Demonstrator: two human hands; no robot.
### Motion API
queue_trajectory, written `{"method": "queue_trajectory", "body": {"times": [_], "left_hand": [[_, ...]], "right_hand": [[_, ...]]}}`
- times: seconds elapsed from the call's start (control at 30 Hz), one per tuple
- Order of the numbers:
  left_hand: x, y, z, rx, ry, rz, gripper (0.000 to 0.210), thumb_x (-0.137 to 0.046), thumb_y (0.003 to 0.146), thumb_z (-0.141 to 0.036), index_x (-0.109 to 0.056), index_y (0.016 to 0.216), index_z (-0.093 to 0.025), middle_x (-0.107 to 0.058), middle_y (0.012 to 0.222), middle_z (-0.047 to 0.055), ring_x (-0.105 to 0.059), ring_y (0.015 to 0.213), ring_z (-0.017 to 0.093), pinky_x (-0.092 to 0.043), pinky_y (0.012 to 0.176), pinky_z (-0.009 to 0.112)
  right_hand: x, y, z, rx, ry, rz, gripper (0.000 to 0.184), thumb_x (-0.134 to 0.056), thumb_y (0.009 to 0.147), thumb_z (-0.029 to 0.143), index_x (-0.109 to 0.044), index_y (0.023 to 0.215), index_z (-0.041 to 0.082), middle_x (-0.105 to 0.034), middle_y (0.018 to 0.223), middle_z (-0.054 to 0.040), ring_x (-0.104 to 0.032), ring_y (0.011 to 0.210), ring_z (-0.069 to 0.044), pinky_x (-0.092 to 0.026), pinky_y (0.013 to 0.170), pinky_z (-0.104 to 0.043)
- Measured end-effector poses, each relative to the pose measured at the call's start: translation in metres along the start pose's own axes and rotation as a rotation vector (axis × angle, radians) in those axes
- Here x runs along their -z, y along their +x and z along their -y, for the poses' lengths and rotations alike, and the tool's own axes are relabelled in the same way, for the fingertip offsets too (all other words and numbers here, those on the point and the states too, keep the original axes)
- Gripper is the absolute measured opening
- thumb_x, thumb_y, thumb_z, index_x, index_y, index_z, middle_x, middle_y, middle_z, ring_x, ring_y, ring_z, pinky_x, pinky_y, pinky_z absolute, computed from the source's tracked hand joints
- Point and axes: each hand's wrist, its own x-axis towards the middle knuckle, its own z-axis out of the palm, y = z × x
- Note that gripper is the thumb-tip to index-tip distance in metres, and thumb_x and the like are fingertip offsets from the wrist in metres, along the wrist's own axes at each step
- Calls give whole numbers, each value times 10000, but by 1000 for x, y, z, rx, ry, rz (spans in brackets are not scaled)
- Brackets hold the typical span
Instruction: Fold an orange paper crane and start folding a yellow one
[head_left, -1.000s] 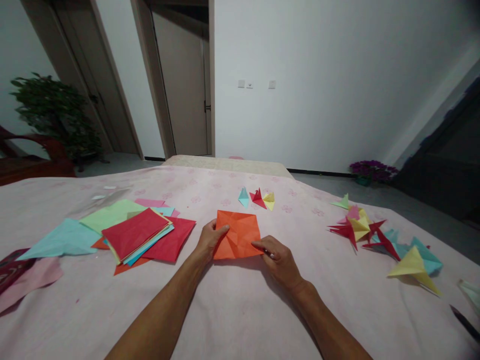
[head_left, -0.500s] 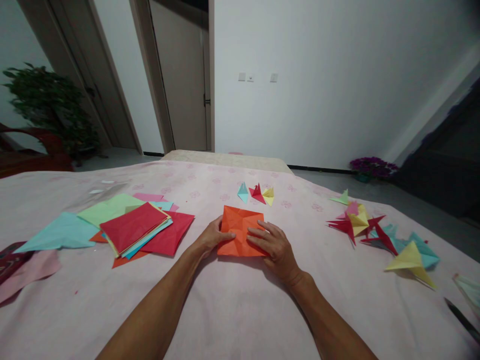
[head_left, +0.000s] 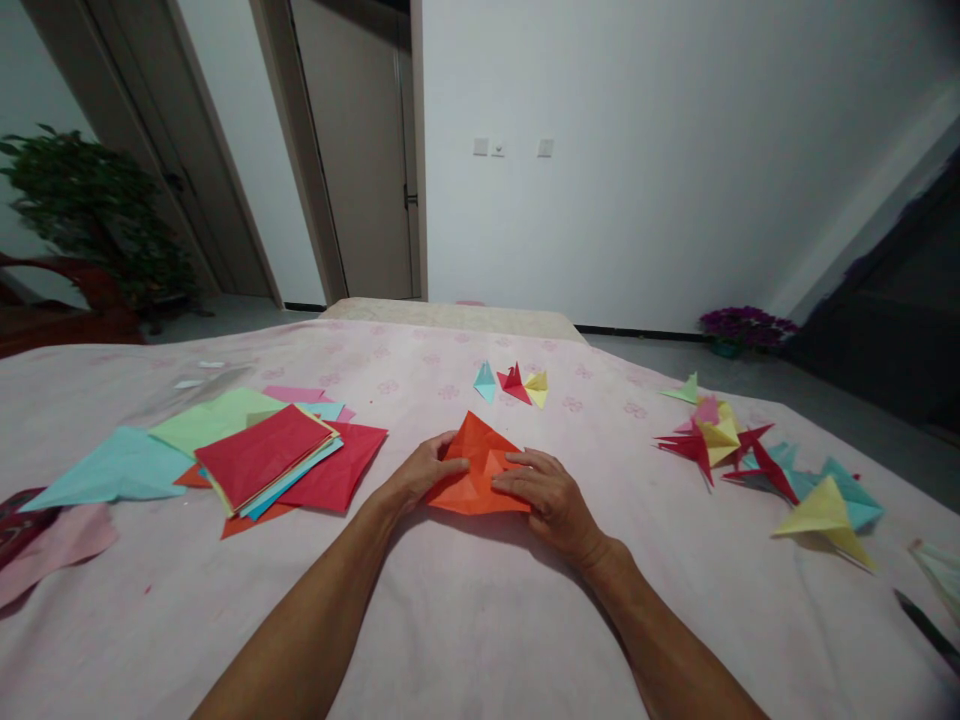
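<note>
An orange sheet of origami paper [head_left: 480, 490], creased and partly bent up along its sides, lies between my hands on the pink tablecloth. Its far side rises to a point. My left hand [head_left: 424, 472] grips the left edge, thumb on top and fingers behind or under it. On the right edge, my right hand [head_left: 551, 500] has its fingers laid over the paper, and its thumb is hidden. Just beyond stand three small folded paper pieces: a light blue one [head_left: 485, 383], a red crane [head_left: 514, 384] and a yellow one [head_left: 537, 389].
Stacked coloured paper [head_left: 266, 455] lies to the left, beside a light blue sheet [head_left: 112, 467]. Several folded paper cranes [head_left: 757, 465] are grouped at the right. A dark pen-like object [head_left: 926, 625] is near the right edge. The flowered tablecloth [head_left: 465, 620] covers the table.
The orange paper has gone from a nearly flat square to a form with bent-in sides and a pointed far end. Both hands remain on its edges.
</note>
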Motion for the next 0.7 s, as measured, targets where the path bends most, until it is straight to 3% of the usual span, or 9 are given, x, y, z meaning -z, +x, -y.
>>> {"method": "queue_trajectory", "body": {"times": [0.13,0.27,0.47,0.7], "left_hand": [[-1,4,5,-5,-28,30,568,-780,737,-448,-669,1177,-106,-736,1048,173,-720,832,263,-547,735,313],[-5,6,9,10,-40,48,550,-751,761,-491,-692,1139,-96,-744,1013,178,-720,826,264,-537,718,301],[-12,2,4,12,68,93,544,-822,701,-324,-669,1182,-121,-735,1062,149,-712,827,236,-531,715,278],[-14,3,5,-19,128,34,560,-830,601,-159,-686,1142,-131,-744,994,118,-712,794,249,-543,706,306]], "right_hand": [[-2,2,-1,-12,26,-115,462,-515,722,45,-715,1069,277,-764,982,-13,-648,1080,-233,-465,947,-437],[0,4,0,-100,40,-179,324,-567,819,90,-722,1036,275,-763,985,-27,-668,1019,-218,-492,904,-412],[2,5,4,-119,47,-143,317,-560,827,98,-730,1025,278,-762,977,-35,-674,999,-218,-488,919,-422],[6,5,4,-34,48,-122,406,-529,743,52,-723,1019,279,-764,931,-18,-672,999,-217,-484,899,-406]]}}
